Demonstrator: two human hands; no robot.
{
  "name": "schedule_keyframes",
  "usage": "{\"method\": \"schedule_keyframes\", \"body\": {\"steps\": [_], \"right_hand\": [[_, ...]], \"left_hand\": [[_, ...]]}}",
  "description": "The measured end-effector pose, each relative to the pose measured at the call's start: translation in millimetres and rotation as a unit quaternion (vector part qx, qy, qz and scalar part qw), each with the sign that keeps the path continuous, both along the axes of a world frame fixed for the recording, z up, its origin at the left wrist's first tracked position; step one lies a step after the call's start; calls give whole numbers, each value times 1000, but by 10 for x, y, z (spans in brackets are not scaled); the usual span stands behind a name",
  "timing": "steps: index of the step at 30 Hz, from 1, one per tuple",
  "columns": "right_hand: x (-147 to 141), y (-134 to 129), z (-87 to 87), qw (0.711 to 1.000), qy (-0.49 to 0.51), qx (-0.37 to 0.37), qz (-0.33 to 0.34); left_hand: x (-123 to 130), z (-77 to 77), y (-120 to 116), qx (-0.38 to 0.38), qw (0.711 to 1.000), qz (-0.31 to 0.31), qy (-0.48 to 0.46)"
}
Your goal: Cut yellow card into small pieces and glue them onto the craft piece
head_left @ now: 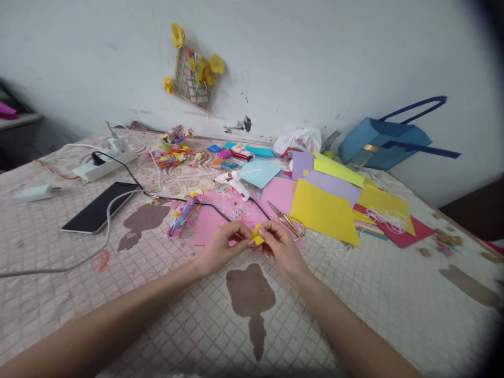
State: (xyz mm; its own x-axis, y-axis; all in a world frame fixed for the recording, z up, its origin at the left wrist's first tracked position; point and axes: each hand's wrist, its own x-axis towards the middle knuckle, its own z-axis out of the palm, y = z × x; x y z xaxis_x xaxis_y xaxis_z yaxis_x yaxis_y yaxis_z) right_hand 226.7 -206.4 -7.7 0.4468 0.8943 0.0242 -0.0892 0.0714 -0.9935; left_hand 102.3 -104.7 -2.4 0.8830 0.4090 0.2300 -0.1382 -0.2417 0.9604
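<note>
A small yellow paper piece (258, 235) is pinched by the fingertips of the left hand (226, 247) and the right hand (284, 249), over the near edge of a big pink paper sheet (207, 223). The tabletop (189, 325) is covered in pale criss-cross lines and brown patches. Tiny paper bits (238, 210) are scattered on the pink sheet, near a white glue gun (237, 186) and gold-handled scissors (286, 219). Yellow, purple, blue and red paper is spread to the right. On the left, a flat black-screened device (100, 207) is laid near a white power strip (104, 165). The white wall (283, 63) behind is marked with black smudges, and a woven frame (197, 79) with yellow flowers is hung there. A blue bag (384, 142) is leaned against it.
</note>
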Motion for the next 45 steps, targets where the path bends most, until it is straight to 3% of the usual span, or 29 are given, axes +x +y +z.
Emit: {"method": "schedule_keyframes", "body": {"steps": [4,8,15,21,28,35,45], "right_hand": [[0,-11,-1,1000,-15,-11,8],[-6,-15,-5,999,-15,-20,28],[-11,-1,-9,999,14,-19,35],[18,-10,-12,997,-64,-37,20],[-4,-6,1,998,-63,-26,6],[-6,18,-20,1000,-2,-21,0],[28,-7,32,998,-58,-27,28]], "left_hand": [[24,-18,-24,-180,983,-6,18],[27,-24,-33,-228,972,33,34],[21,-40,-24,-234,969,53,56],[20,-18,-40,-208,974,62,57],[15,-24,-44,-194,977,26,90],[1,-26,-47,-242,965,29,97],[9,-41,-32,-222,969,9,108]]}}
